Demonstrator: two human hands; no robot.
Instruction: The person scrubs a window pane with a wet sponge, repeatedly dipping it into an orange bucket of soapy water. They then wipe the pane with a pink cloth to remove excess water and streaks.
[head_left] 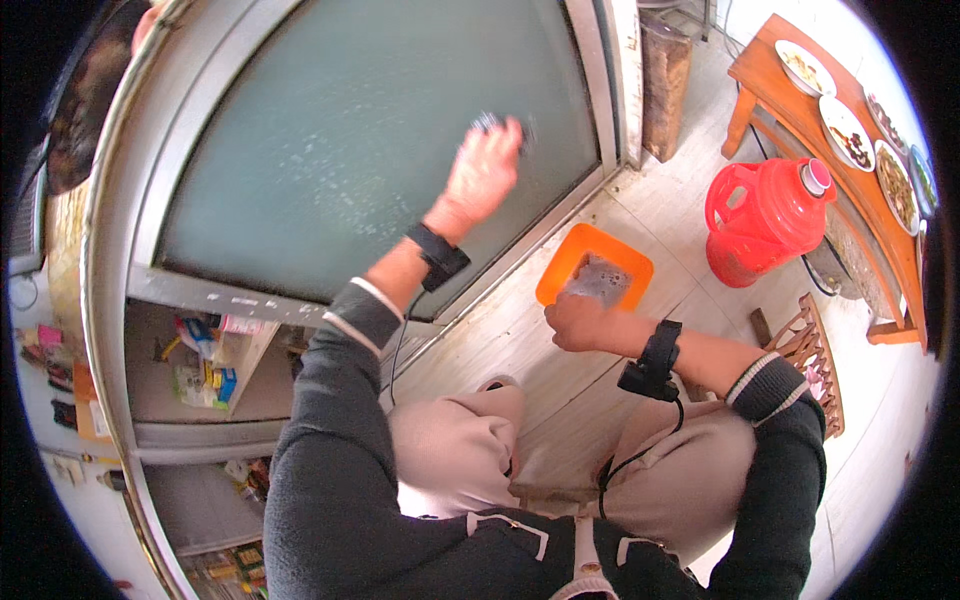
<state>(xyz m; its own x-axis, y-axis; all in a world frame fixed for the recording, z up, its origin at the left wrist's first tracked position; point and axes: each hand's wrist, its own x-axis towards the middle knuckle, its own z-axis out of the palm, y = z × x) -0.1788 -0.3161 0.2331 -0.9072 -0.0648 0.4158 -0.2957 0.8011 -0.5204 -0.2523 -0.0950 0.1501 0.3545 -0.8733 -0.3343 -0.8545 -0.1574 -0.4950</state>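
My left hand (480, 175) is closed around a dark, silvery scrubber (488, 122), smeared by motion, against the frosted glass panel (400, 130). Whitish streaks and droplets mark the glass to the left of it. By the near rim of an orange basin (638, 268) is my right hand (585, 322), its fingers curled in; whatever they may hold is hidden. Grey, sudsy water (600, 280) lies in the basin, which stands on the floor. Each of my wrists wears a black strap with a small device and a cable.
To the right of the basin stands a red thermos flask (765, 222). Beyond it, an orange-brown wooden table (765, 65) carries several plates of food. A small wooden stool or rack (812, 360) is at the right. Shelves (205, 400) with packets lie left of my left arm.
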